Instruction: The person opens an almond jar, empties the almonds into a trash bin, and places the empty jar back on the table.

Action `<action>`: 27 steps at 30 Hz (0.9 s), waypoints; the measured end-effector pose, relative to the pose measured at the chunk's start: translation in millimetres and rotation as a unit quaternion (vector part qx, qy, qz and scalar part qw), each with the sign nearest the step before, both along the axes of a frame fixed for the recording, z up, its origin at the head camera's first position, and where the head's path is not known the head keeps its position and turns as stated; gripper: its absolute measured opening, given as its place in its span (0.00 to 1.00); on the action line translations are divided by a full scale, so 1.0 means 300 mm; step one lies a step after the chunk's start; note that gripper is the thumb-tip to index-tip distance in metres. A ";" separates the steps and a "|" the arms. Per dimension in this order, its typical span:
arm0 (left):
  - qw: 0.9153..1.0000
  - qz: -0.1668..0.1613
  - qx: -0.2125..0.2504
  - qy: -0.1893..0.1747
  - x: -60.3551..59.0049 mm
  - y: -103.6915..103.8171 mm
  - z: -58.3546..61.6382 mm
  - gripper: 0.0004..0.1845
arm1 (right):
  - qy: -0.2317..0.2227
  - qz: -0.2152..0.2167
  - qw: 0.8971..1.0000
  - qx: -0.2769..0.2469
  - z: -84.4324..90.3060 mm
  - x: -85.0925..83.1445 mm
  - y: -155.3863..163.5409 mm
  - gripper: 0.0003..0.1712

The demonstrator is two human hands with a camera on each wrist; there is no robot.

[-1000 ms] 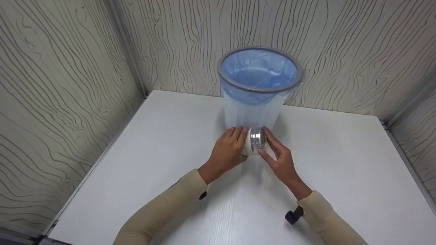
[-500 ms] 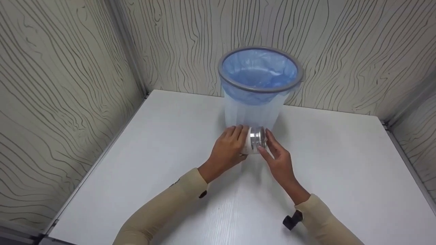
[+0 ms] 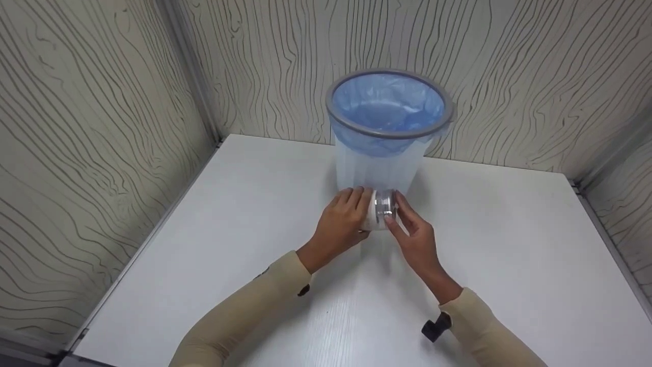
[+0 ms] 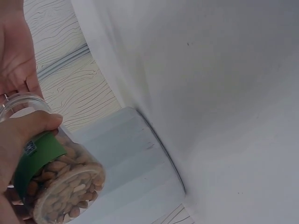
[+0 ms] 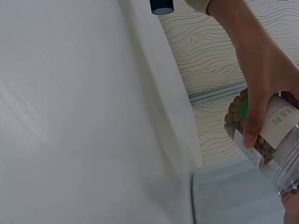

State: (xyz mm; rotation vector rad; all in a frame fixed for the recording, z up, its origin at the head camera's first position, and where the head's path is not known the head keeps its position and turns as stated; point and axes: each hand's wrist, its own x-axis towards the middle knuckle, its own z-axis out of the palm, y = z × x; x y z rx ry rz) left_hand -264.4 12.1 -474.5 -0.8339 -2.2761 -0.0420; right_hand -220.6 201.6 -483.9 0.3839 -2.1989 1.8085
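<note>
My left hand [image 3: 338, 224] grips a clear jar of almonds [image 4: 70, 175] around its body, with the thumb over the label. The jar [image 5: 279, 161] has a green and white label and is held tilted; its almonds lie toward the bottom end. At the other end, my right hand [image 3: 420, 244] pinches the shiny lid end [image 3: 386, 206] between thumb and fingers. In the right wrist view only a few right fingertips [image 5: 292, 205] show beside the rim. Whether the lid is a separate part or has moved cannot be seen.
A pale translucent waste bin [image 3: 374, 171] with a grey rim and a blue liner [image 3: 384, 109] stands just behind the hands. It is on a white table [image 3: 265, 214]. Wood-grain panels [image 3: 285, 66] enclose the back and sides.
My right hand and wrist have shifted slightly left and turned a little, fingers staying at the lid end. The left hand and the jar have hardly moved.
</note>
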 end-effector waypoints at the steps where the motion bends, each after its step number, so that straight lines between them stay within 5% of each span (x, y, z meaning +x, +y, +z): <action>1: 1.000 0.001 0.000 0.001 -0.001 0.000 0.001 0.51 | 0.004 0.002 1.000 0.000 0.006 0.003 -0.001 0.36; 5: 1.000 0.000 0.002 0.000 -0.001 0.000 0.003 0.51 | 0.043 0.013 0.999 0.009 0.045 0.026 -0.008 0.35; 13: 1.000 -0.005 0.013 -0.007 0.003 0.001 0.001 0.48 | 0.120 0.034 0.992 0.015 -0.051 -0.028 0.037 0.36; 19: 1.000 -0.004 0.006 -0.008 0.002 0.002 -0.004 0.50 | 0.151 0.039 0.988 0.018 -0.007 0.001 0.022 0.36; 27: 1.000 -0.002 -0.002 0.000 -0.002 0.003 -0.004 0.51 | 0.068 -0.012 0.997 0.042 0.064 0.050 -0.015 0.34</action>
